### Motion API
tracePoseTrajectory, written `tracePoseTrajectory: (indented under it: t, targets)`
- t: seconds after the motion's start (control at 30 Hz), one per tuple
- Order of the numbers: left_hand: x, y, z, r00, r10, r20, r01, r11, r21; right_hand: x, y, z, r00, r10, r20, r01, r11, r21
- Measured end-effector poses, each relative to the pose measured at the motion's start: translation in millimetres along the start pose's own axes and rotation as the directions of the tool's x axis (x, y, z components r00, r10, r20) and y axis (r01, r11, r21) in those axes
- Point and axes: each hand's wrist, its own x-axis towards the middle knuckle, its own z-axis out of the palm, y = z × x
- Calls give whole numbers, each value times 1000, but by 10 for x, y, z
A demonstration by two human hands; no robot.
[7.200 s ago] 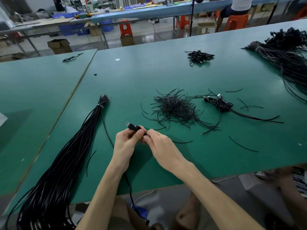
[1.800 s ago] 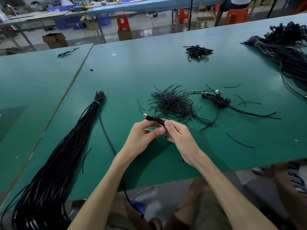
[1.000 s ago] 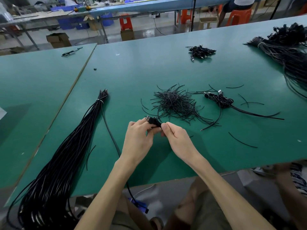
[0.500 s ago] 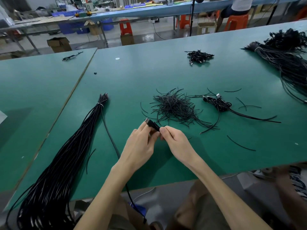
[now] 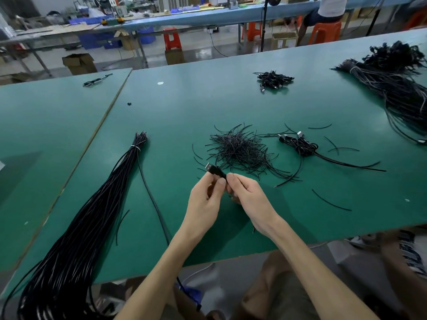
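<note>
A workshop with long green worktops [image 5: 208, 107] fills the view. Beyond them, on the far side of a grey floor, stand orange stools [image 5: 324, 31] and a cardboard box [image 5: 283, 41] whose white label is too small to read. No other writing is legible.

Near the middle of the worktop, both hands hold a black USB cable [image 5: 215, 169] just above the surface. Its metal plug sticks out up and to the left. The left hand [image 5: 204, 202] has its fingers curled, with thumb and forefinger pinching the cable right behind the plug. The right hand [image 5: 248, 196] touches the left at the fingertips and pinches the same cable with curled fingers.

Just beyond the hands lies a loose pile of short black ties [image 5: 238, 150]. A coiled cable [image 5: 300, 146] lies to its right. At the left, a long cable bundle [image 5: 80, 227], bound by a white band, reaches over the near edge. A small heap of coiled cables [image 5: 272, 79] sits far off, and a large tangled bundle [image 5: 397, 88] lies at the far right.
</note>
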Motion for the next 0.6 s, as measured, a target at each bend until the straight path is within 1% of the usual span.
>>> tracePoseTrajectory:
  t: [0.07,0.17,0.23,0.3,0.33,0.4,0.5,0.53,0.6]
  targets:
    - [-12,-6,0,996,-87,34,92,977,-192,3,-4,-13,1000,-6,6,6,1000,12]
    - [-26,-5,-14,986,-150,67,164,908,-386,-3,-16,-17,999,-34,28,34,999,13]
    - [-21,16,-18,980,-187,75,200,860,-470,-6,-19,-12,997,-65,30,65,998,8]
    - [-7,38,-40,971,-220,94,237,824,-514,-11,-19,-2,996,-90,21,90,996,3]
    - [1,49,-64,970,-219,103,241,831,-502,-16,-21,6,995,-93,19,93,996,-1]
    - [18,73,-139,979,-168,113,200,886,-419,-16,-24,21,995,-97,20,97,995,-11]
    - [28,135,-278,987,-21,161,65,959,-276,-1,-7,37,993,-118,-13,117,993,-11]
    - [24,163,-325,984,27,175,12,976,-218,11,5,33,990,-130,-56,128,991,-40]
    - [23,205,-404,976,126,177,-122,992,-31,16,33,7,960,-199,-195,162,968,-191]
